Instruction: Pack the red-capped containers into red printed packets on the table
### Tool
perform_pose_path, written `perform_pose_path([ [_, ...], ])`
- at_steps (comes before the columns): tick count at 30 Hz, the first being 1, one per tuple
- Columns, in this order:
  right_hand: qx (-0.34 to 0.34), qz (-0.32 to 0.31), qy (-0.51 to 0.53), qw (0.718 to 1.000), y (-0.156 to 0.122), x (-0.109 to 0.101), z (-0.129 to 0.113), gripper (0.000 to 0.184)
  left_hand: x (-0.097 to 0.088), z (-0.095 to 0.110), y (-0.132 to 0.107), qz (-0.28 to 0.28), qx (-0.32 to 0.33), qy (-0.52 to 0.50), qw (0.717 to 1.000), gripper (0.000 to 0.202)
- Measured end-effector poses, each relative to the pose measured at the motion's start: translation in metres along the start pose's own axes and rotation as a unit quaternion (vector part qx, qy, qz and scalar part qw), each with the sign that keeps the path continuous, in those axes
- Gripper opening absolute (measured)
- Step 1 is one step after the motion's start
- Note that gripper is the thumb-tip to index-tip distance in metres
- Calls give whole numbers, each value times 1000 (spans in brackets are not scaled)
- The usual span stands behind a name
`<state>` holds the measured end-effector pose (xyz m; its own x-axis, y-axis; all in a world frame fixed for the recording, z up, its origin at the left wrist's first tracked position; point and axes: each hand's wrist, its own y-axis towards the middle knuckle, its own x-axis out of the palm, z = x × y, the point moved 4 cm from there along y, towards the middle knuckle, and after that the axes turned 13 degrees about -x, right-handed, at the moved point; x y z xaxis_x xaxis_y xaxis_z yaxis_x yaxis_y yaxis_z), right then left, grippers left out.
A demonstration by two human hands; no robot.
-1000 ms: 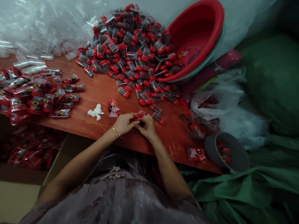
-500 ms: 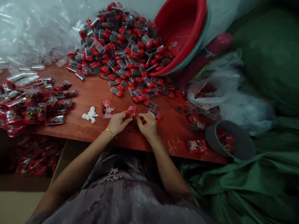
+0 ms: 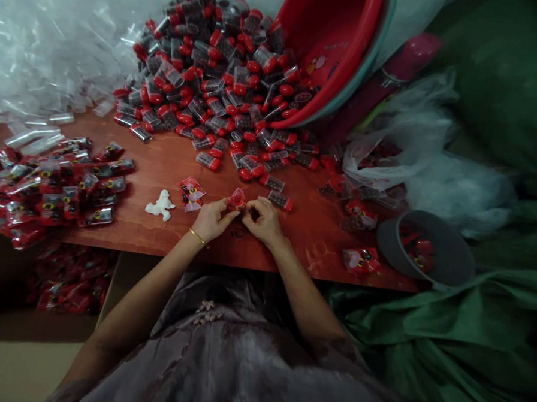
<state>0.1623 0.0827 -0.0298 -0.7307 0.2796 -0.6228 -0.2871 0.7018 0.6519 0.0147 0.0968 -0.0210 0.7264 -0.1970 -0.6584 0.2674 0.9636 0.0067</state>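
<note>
A small red piece with clear plastic (image 3: 237, 199) sits between my hands above the table's front edge. My left hand (image 3: 213, 221) is closed on it with thumb and fingertips. My right hand (image 3: 262, 222) has its fingers curled together at the piece's right side; what they pinch, if anything, is too small to make out. A flat red printed card (image 3: 191, 194) lies just beyond my left hand. Behind my right hand rests a clear tube with a red cap (image 3: 280, 201). Left of the card is a white crumpled lump (image 3: 160, 205).
A large heap of red-capped tubes (image 3: 221, 78) spills from a tilted red basin (image 3: 367, 26). Finished-looking red packs (image 3: 53, 196) pile at the left, above an open box (image 3: 111, 283). Clear sleeves (image 3: 56, 46) lie behind. A grey bowl (image 3: 387, 246) stands at the right edge.
The view has shifted slightly. My left hand still holds the red piece, which has turned a little and shows more of its opening; my right fingers have curled more beside it.
</note>
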Motion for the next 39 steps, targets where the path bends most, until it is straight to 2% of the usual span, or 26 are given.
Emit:
perform_pose_path([
  [3,30,-10,17,999,-3,-2,0,4,0,-1,1,-3,0,-2,1000,17],
  [5,42,-20,35,998,-2,-4,0,12,1,-3,1,-3,1,-14,1000,19],
  [11,5,-27,43,999,1,-7,3,18,7,-9,1,-5,-2,7,1000,19],
  [16,-1,-56,35,998,-8,0,8,21,9,-13,2,14,33,28,999,18],
  [21,42,-30,29,998,-12,-2,7,16,11,-16,4,6,34,34,999,19],
  [26,12,-22,1,1000,-5,-9,-2,15,11,-15,3,12,40,34,999,18],
  [33,10,-28,-8,1000,-4,-12,-3,15,11,-15,3,16,40,28,999,18],
  [39,-50,-18,-80,995,5,-15,-10,15,11,-15,3,5,29,28,999,19],
])
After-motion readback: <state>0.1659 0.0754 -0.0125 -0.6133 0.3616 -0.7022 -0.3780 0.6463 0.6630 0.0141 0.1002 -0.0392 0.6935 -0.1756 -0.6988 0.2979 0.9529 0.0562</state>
